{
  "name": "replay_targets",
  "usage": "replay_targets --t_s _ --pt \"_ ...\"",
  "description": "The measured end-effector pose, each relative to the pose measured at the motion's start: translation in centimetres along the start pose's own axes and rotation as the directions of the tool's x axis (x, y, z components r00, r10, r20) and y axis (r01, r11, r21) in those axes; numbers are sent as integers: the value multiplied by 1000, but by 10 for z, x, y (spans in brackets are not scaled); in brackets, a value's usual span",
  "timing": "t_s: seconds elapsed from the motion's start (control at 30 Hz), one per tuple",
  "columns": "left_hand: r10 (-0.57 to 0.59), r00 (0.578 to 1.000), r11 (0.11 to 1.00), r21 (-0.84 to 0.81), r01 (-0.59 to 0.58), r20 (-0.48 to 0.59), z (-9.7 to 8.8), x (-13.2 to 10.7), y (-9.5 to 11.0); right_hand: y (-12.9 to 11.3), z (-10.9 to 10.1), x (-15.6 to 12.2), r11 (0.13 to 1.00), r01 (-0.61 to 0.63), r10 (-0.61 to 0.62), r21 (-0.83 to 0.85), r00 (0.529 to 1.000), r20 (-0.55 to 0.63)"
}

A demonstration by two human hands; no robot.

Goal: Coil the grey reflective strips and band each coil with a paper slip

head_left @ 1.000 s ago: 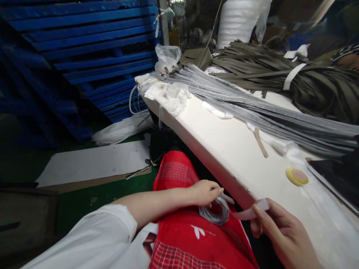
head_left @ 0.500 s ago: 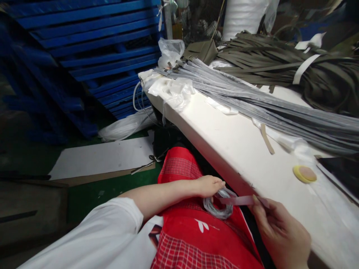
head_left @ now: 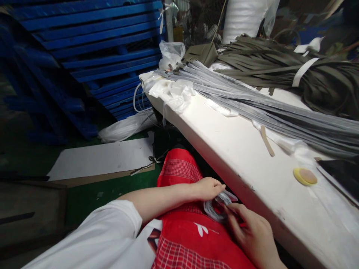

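A small grey coiled bundle of strip (head_left: 211, 212) rests over my red apron (head_left: 193, 220), just off the table's near edge. My left hand (head_left: 209, 188) is closed on the top of this coil, thumb and fingers pressed together. At the coil's right side is my right hand (head_left: 251, 228), its fingers bent and pinched close against the ring. A pale, see-through band (head_left: 230, 195) shows between the two hands. What exactly lies between the right fingertips is hidden.
The white table (head_left: 213, 130) runs diagonally beside me. Grey strips (head_left: 252, 101) and dark olive strips (head_left: 263, 56) lie along it, with a yellow round object (head_left: 305, 176) nearer. Blue pallets (head_left: 112, 48) stand at left, and a white board (head_left: 103, 158) lies on the green floor.
My right hand has moved left and inward from over the table edge to the coil. The band it was stretching out is no longer drawn taut. My left hand stays in place.
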State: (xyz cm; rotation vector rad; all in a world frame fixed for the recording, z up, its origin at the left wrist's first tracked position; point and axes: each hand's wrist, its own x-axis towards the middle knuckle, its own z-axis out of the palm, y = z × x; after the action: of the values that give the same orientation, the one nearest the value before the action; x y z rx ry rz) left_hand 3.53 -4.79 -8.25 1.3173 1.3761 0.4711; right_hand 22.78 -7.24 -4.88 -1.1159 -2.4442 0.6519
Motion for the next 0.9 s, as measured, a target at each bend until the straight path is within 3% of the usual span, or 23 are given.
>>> replay_targets --t_s 0.17,0.3,0.5,0.67,0.73,0.9 --pt "87 996 991 101 -85 -13 1 -8 10 8 -9 18 994 -101 103 35 993 -62" --pt "274 962 935 234 -267 -1 -1 -13 16 21 -5 29 951 -231 240 204 971 -19" --pt "442 897 862 281 -421 -11 -1 -15 13 38 8 33 820 -389 386 419 917 95" --pt "502 862 830 315 -460 -63 6 -16 13 40 15 38 621 -547 463 561 834 301" --pt "524 849 822 302 -484 -67 7 -17 13 39 18 38 550 -557 437 623 827 354" --pt "571 817 806 249 -537 -88 9 -19 12 42 26 33 196 -623 381 758 760 526"
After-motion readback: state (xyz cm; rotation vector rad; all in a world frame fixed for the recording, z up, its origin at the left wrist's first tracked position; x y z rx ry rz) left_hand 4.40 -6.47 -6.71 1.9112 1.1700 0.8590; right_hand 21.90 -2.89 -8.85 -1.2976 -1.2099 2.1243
